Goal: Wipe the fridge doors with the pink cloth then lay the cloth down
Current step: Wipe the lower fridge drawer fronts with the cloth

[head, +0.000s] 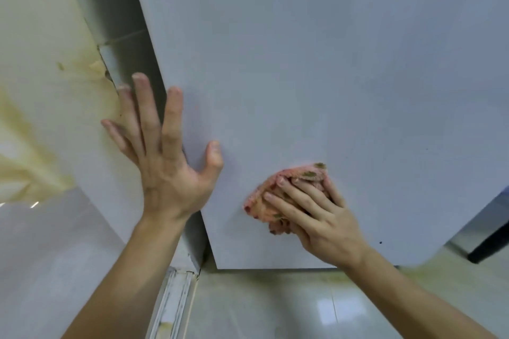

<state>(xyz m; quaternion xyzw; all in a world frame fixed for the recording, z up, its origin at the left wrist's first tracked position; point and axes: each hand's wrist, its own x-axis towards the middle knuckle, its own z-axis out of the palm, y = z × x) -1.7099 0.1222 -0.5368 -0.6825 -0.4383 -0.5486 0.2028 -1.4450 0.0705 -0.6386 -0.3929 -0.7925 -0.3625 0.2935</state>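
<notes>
I find my right hand [316, 215] low on the fridge door [330, 63], near its bottom edge, holding the bunched pink cloth [300, 175] against the door face, fingers close together and bent over the wad, thumb out of sight. My left hand [168, 173] stands at the door's left edge, fingers straight and spread wide, thumb tip touching the door face. A stained wall [41, 63] lies just left.

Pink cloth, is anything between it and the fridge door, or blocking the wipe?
Nothing visible separates the bunched pink cloth from the pale grey fridge door; the right hand presses it there. The spread left hand sits at the door's left edge, so a leftward stroke might meet it.
</notes>
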